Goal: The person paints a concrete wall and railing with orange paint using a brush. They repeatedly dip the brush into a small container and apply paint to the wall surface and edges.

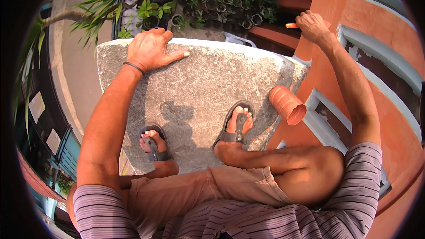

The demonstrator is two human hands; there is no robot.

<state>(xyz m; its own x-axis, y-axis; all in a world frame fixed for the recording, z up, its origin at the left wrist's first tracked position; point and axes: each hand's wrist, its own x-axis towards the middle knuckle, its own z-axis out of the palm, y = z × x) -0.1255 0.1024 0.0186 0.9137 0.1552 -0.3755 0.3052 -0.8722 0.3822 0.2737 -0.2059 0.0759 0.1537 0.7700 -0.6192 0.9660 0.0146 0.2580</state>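
Note:
My left hand (152,48) rests flat over the white outer edge of a rough concrete ledge (206,73), thumb on its top and fingers at the rim. With my right hand (312,25) I grip an orange handle (291,25), held up against the orange-painted wall (332,10); the tool's far end is mostly hidden by the hand. An orange-stained ribbed plastic container (287,104) lies on its side at the ledge's right border, its open mouth towards the lower right. My feet, in dark sandals, are on the ledge.
Beyond the ledge, far below, are many potted plants (229,3) and part of a white plastic chair (237,39). A spiky-leaved plant (99,0) reaches in at the upper left. Pale blue-grey framed wall openings (382,46) line the right side. The ledge drops off at its far and left edges.

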